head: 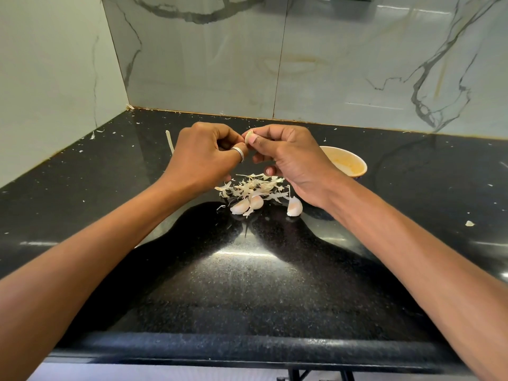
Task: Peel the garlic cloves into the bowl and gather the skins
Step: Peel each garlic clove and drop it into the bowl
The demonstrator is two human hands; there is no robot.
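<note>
My right hand (291, 160) pinches a garlic clove (249, 136) between thumb and fingers above the black counter. My left hand (204, 158), with a ring on one finger, is curled beside it, fingertips meeting the clove. Below the hands lies a pile of pale garlic skins (254, 186). Three unpeeled cloves rest at the pile's near edge: two together (247, 205) and one apart (294, 207) to the right. A yellowish bowl (347, 163) stands right of my right hand, partly hidden by it; no cloves show in the part I see.
The glossy black counter (247, 270) runs to marble wall tiles at the back and left. Small skin flakes are scattered over it, with one larger scrap (469, 223) at the right and a pale strip (170, 141) behind my left hand. The counter's rounded front edge is near me.
</note>
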